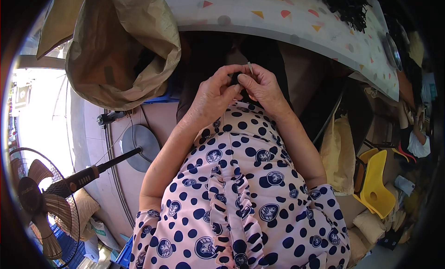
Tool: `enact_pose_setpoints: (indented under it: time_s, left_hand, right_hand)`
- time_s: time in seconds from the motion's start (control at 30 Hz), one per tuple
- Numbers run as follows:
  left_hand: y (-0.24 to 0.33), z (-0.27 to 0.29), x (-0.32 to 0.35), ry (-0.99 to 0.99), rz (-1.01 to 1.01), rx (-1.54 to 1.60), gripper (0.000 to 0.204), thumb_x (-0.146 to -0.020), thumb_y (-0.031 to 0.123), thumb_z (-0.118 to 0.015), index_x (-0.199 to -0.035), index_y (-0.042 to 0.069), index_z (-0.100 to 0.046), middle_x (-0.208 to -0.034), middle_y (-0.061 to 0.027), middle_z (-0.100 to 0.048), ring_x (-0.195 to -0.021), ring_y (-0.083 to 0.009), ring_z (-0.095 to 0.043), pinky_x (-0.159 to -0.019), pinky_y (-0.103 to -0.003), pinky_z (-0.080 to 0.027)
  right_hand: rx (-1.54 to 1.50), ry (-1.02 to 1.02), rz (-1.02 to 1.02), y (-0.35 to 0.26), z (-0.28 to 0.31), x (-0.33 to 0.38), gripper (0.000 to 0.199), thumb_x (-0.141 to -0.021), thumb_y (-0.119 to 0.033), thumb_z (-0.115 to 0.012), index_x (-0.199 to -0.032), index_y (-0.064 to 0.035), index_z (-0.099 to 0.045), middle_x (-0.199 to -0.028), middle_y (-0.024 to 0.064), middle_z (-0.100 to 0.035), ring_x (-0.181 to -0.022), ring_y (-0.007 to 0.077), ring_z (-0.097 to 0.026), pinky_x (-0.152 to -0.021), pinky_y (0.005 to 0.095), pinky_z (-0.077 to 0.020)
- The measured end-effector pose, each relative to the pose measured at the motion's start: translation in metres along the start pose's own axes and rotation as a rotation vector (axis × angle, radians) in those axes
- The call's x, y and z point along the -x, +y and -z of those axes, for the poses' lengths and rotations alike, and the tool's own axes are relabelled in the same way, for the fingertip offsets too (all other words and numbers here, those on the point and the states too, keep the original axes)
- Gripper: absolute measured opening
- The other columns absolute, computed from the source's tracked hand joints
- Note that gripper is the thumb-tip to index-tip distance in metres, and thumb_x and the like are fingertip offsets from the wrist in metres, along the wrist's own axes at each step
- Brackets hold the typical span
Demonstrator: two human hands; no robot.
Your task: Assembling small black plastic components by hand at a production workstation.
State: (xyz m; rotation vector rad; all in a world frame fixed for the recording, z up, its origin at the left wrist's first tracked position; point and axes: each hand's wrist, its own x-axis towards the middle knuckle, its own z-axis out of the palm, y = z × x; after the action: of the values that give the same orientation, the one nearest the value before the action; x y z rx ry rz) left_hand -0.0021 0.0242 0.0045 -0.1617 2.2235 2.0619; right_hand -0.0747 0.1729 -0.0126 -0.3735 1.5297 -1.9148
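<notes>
Both hands meet just beyond the spotted shirt [252,176], above the lap, off the worktop [259,21]. Left hand [213,90]: fingers bent, thumb drawn in toward the forefinger, little gap. Whether it grips anything, cannot tell; the fingers hide it. Right hand [264,87]: curled nearly closed, thumb bent across, apparently pinching a pale strip [250,68]. The strip's free end pokes up past the right forefinger; its lower part is covered. A dark patch shows between the hands; held piece or merely dark background, cannot tell.

Handling, by judgement: strip narrow and thin, probably very light. It stands up without drooping, so likely a little stiff, though material is too small to read. Weight no concern; slipping or bending more likely. Best hold: thumb and forefinger pads low on the strip, near the covered part, tip left free. Light pinch enough; hard squeezing could crease it.

Heap of black pieces [345,9] on the worktop, well apart from the hands. Pieces look small, thin, tangled; probably light, best lifted singly by an end. Open brown sack [116,93] off to the left, apart from the left hand.
</notes>
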Motion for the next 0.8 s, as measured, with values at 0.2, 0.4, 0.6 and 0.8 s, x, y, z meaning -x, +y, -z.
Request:
enact_pose_setpoints:
  time_s: [0.2, 0.4, 0.6, 0.8]
  left_hand:
    - [-0.009, -0.001, 0.001, 0.196, -0.13, -0.144, 0.035, -0.091, 0.004, -0.053, -0.126, 0.005, -0.05, -0.084, -0.0113, -0.064, -0.075, -0.0147, -0.064, -0.069, -0.027, -0.052]
    - [-0.009, -0.003, 0.0, 0.182, -0.144, -0.229, 0.037, -0.093, 0.0, -0.048, -0.13, 0.005, -0.048, -0.093, -0.008, -0.065, -0.082, -0.0088, -0.059, -0.07, -0.023, -0.053]
    - [-0.006, -0.005, -0.002, 0.22, -0.137, -0.243, 0.034, -0.09, 0.003, -0.053, -0.124, 0.005, -0.053, -0.092, -0.0153, -0.066, -0.078, -0.0213, -0.066, -0.069, -0.028, -0.051]
    - [-0.001, -0.006, 0.0, 0.29, -0.311, -0.369, 0.035, -0.087, -0.003, -0.053, -0.12, 0.006, -0.056, -0.102, -0.0166, -0.065, -0.087, -0.0295, -0.066, -0.073, -0.032, -0.052]
  right_hand:
    - [-0.046, 0.013, -0.059, -0.004, -0.012, 0.013, 0.034, -0.1, -0.029, -0.046, -0.12, -0.0022, -0.051, -0.063, -0.0033, -0.046, -0.048, 0.002, -0.036, -0.043, 0.0158, -0.0287]
    - [0.036, 0.012, -0.065, -0.002, -0.019, 0.011, 0.033, -0.102, -0.025, -0.041, -0.125, -0.0031, -0.046, -0.062, -0.0037, -0.043, -0.047, 0.003, -0.036, -0.041, 0.0167, -0.0281]
    - [0.044, 0.006, -0.039, -0.001, -0.018, 0.008, 0.031, -0.102, -0.022, -0.04, -0.126, -0.0032, -0.045, -0.062, -0.0041, -0.044, -0.047, 0.0027, -0.036, -0.041, 0.0167, -0.0289]
    - [-0.072, -0.02, -0.081, 0.0, -0.022, 0.008, 0.026, -0.1, -0.016, -0.042, -0.125, -0.0075, -0.047, -0.062, -0.0033, -0.045, -0.046, 0.0033, -0.038, -0.04, 0.018, -0.0314]
